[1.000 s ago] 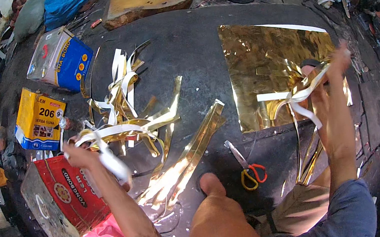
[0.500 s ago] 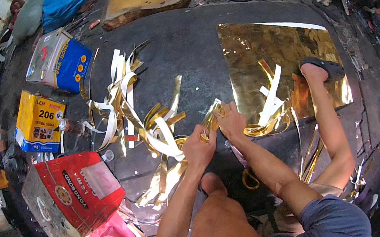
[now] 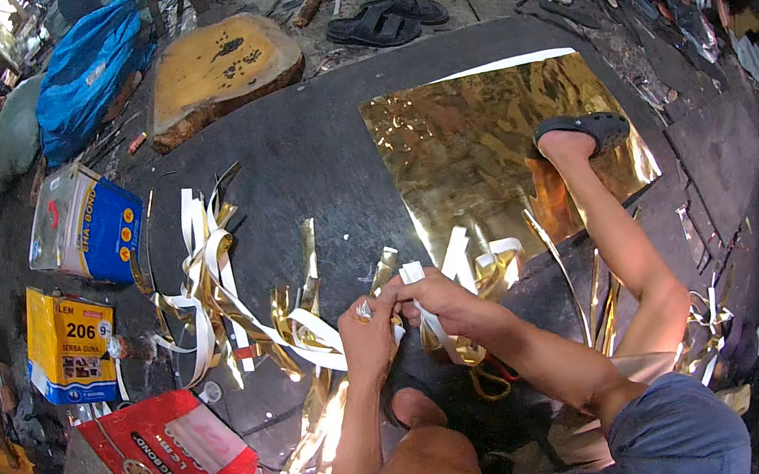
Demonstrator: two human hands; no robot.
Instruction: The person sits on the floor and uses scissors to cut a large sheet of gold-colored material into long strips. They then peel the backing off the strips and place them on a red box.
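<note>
My left hand (image 3: pixel 369 332) is closed around shiny gold strips with white backs, and a gold end (image 3: pixel 382 265) sticks up past the fingers. Right beside it, fingertips almost touching, my right hand (image 3: pixel 447 304) pinches a folded strip whose white end (image 3: pixel 411 273) shows above the thumb. A white-and-gold loop (image 3: pixel 432 327) hangs below that hand. Exactly how the strips pass between the fingers is hidden. To the left lies a tangled pile of gold and white strips (image 3: pixel 218 255). A large gold sheet (image 3: pixel 463 136) lies flat at the right.
My foot in a black clog (image 3: pixel 600 132) rests on the sheet. A blue-and-white can (image 3: pixel 109 229), a yellow can (image 3: pixel 73 342) and a red can (image 3: pixel 159 454) stand along the left. Farther back are a wooden slab (image 3: pixel 219 72) and black sandals (image 3: pixel 387 20).
My hands have drawn closer together, and the right one has turned, so the strip's white side now shows. The view has shifted, making the surroundings appear lower and farther left.
</note>
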